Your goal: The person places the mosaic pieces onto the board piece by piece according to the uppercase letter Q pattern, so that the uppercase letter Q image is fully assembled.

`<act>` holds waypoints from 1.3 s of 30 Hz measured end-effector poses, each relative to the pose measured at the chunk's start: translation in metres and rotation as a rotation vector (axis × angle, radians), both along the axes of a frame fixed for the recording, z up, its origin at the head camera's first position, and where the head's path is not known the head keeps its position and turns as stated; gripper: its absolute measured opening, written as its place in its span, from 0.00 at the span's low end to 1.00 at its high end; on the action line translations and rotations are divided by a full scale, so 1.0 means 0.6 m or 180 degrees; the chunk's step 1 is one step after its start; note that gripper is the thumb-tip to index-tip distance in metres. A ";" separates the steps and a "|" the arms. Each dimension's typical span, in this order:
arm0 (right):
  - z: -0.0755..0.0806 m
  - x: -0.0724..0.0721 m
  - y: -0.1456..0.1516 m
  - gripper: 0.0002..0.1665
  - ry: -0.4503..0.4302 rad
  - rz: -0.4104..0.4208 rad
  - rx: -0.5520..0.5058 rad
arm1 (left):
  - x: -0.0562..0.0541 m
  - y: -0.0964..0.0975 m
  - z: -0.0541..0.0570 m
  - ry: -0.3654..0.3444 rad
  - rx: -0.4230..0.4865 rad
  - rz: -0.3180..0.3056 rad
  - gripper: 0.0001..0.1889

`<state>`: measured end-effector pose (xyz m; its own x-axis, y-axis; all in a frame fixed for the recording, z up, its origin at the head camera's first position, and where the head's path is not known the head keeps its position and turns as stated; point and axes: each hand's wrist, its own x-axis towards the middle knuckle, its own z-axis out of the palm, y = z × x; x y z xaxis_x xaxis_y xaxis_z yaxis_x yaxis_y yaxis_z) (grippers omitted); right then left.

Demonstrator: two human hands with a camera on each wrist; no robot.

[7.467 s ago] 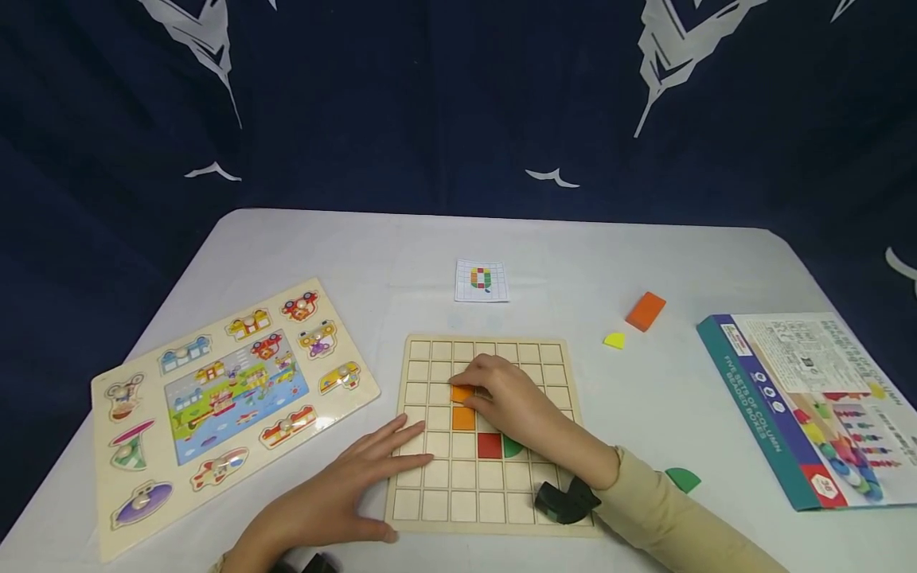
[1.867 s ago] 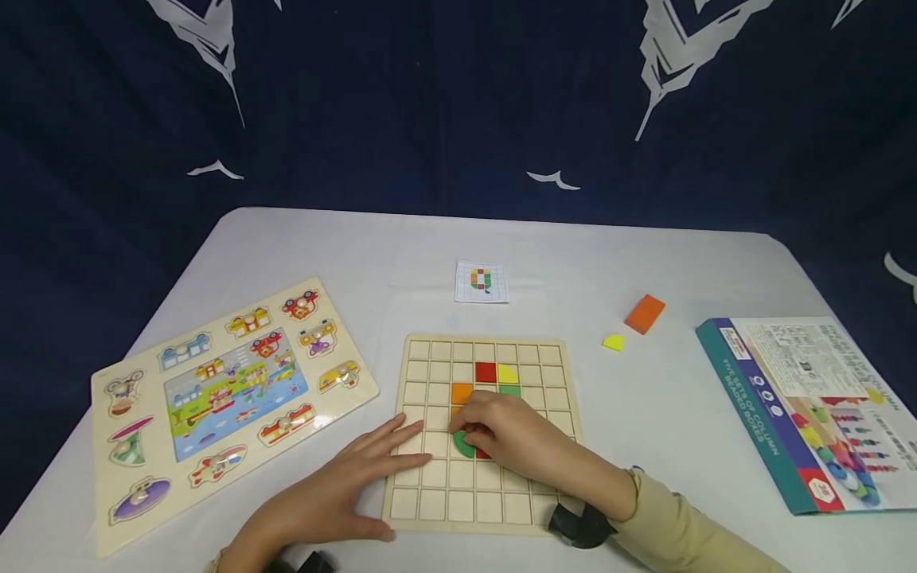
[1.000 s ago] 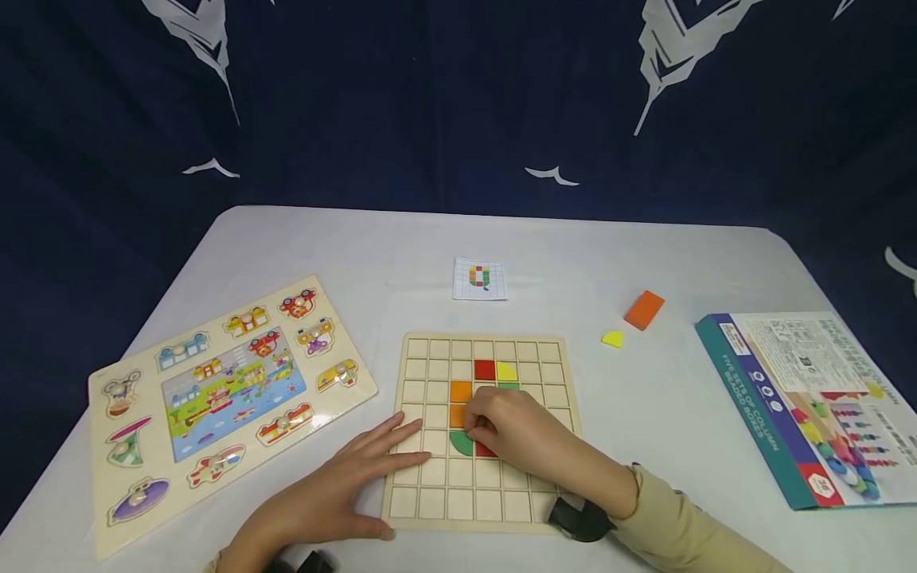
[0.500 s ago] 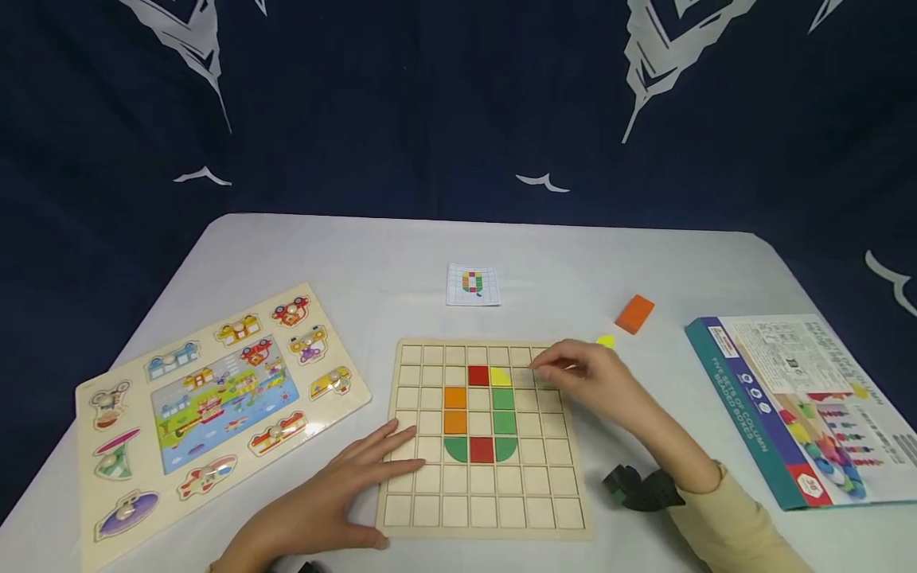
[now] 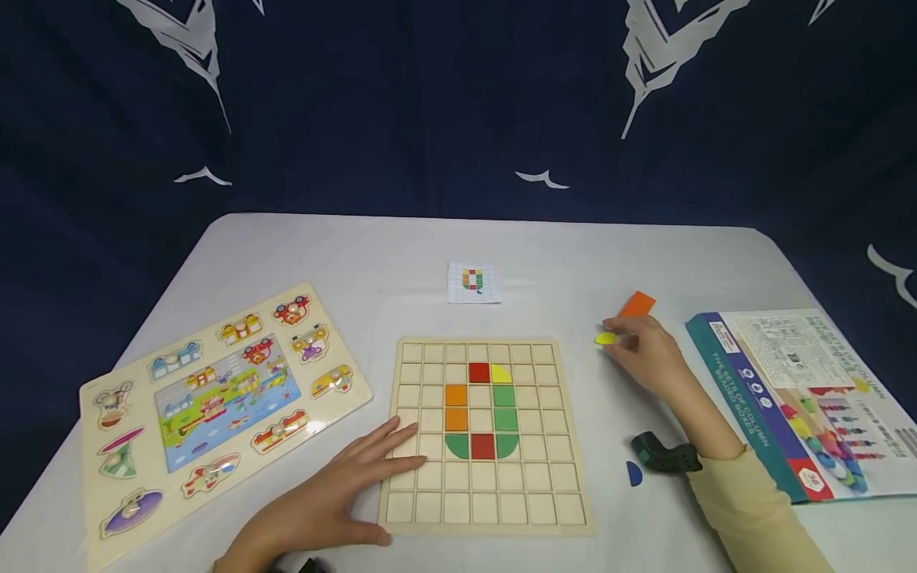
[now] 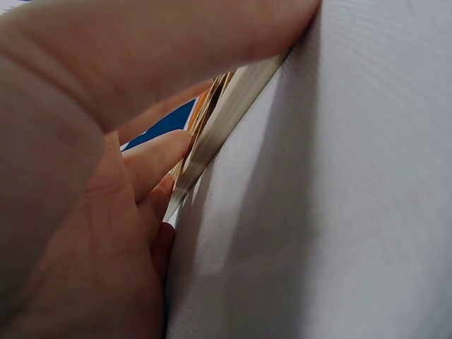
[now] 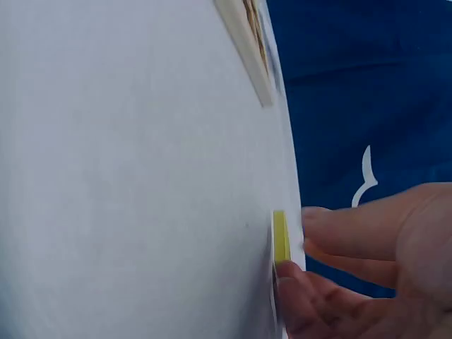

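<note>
My right hand [image 5: 648, 354] is at a yellow quarter-round tile [image 5: 605, 338] on the cloth right of the wooden grid board [image 5: 430, 516]. In the right wrist view the thumb overlaps the lower end of the yellow tile [image 7: 281, 233], and a gap shows between the tile and the index fingertip. My left hand [image 5: 333, 493] rests with spread fingers on the board's left edge. On the board are two red squares [image 5: 479, 372], a yellow quarter-round [image 5: 501, 373], two orange squares [image 5: 455, 395], two green squares [image 5: 505, 395] and two green quarter-rounds [image 5: 457, 446].
An orange block [image 5: 637, 303] lies just beyond my right hand, and a blue rounded piece [image 5: 634, 474] near the right wrist camera [image 5: 666, 455]. A patterned card [image 5: 474, 283] lies behind the board. A picture puzzle [image 5: 222, 414] is left; a box [image 5: 788, 406] is right.
My right hand has left the board and moved right to the yellow tile. Several tiles now lie on the board, and the blue piece has come into view. My left hand stays in place.
</note>
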<state>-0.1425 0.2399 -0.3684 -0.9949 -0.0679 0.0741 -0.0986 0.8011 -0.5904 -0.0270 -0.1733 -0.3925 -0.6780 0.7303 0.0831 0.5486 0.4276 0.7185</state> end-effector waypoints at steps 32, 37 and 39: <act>0.000 -0.009 -0.001 0.08 0.0324 -0.0049 0.0062 | -0.002 -0.001 0.002 -0.0176 -0.0063 0.0048 0.45; 0.016 -0.013 -0.018 0.10 0.0458 0.0041 -0.0173 | -0.002 0.001 0.002 -0.0220 -0.0063 0.0059 0.45; 0.024 -0.016 -0.032 0.09 0.0446 0.0143 -0.0306 | -0.003 0.001 0.003 -0.0241 -0.0076 0.0075 0.46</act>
<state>-0.1520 0.2208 -0.3538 -0.9705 -0.0978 0.2203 -0.2197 0.7346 -0.6419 -0.0285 -0.1727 -0.3908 -0.6986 0.7153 0.0136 0.4828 0.4572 0.7469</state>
